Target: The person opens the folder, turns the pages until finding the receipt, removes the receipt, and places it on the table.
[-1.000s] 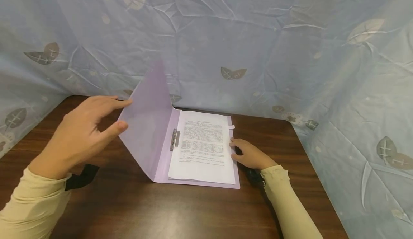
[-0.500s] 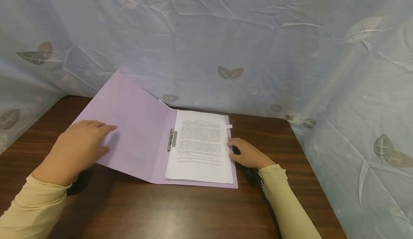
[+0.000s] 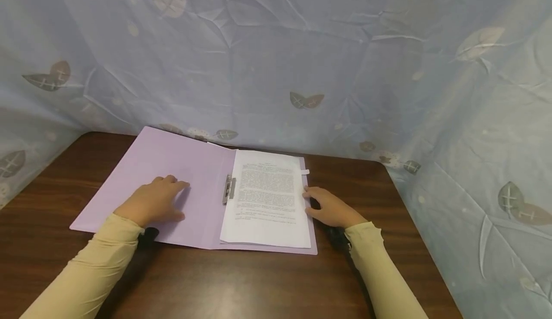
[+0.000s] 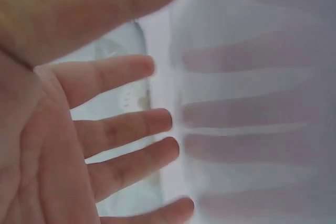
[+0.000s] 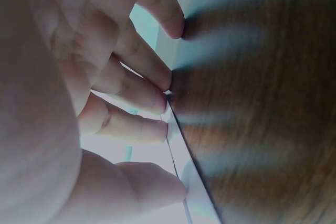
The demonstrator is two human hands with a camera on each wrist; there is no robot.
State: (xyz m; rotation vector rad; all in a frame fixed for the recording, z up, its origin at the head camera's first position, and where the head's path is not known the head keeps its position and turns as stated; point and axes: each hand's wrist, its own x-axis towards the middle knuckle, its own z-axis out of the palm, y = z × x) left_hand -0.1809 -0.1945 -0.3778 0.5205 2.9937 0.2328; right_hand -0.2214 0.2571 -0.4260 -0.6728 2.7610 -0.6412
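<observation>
A light purple folder (image 3: 142, 175) lies spread flat on the table, its cover to the left. On its right half rests a stack of printed paper (image 3: 267, 204), beside a metal clip (image 3: 229, 189) along the spine. My left hand (image 3: 157, 201) is over the cover with fingers spread; in the left wrist view its fingertips (image 4: 164, 120) are right at the purple surface and the palm holds nothing. My right hand (image 3: 332, 207) rests at the folder's right edge. Seen from the right wrist, its fingertips (image 5: 176, 187) touch down along the paper and folder edge, some on the wood.
The dark wooden table (image 3: 241, 285) reaches back to a pale blue patterned cloth (image 3: 258, 60) that hangs behind and at both sides. A small white tab (image 3: 305, 172) sticks out from the folder's upper right edge.
The folder's cover has swung down to the left, from raised to flat. My left hand let it drop and moved right, over the cover. My right hand stayed at the right edge.
</observation>
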